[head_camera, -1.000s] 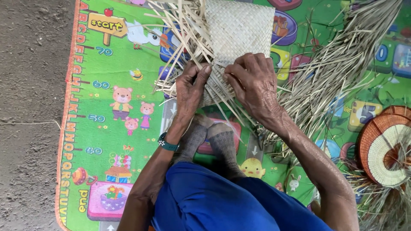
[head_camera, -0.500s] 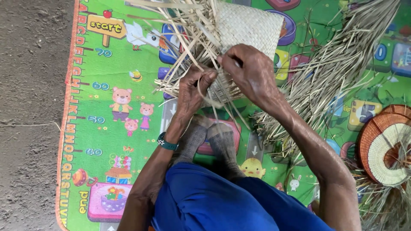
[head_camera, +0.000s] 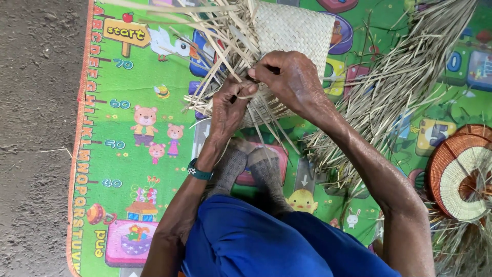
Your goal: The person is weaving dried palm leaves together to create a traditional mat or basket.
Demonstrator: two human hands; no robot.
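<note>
A pale woven straw mat piece [head_camera: 300, 28] lies on the colourful play mat [head_camera: 133, 154], with many loose straw strips [head_camera: 215, 36] fanning out from its left edge. My left hand [head_camera: 228, 110] pinches a strip at the weave's near left edge. My right hand [head_camera: 289, 82] is curled over the weave just beside it, fingertips gripping a strip close to the left thumb. Both hands almost touch. My feet in grey socks [head_camera: 251, 166] rest just below the weave.
A heap of dry straw [head_camera: 389, 97] spreads to the right. A round brown-and-cream woven tray [head_camera: 458, 172] lies at the right edge. Bare grey ground [head_camera: 36, 138] borders the play mat on the left. Blue clothing [head_camera: 256, 241] covers my lap.
My right hand has lifted from lying flat on the weave's near edge and moved up and left to pinch a strip beside the left hand. The weave has tilted slightly.
</note>
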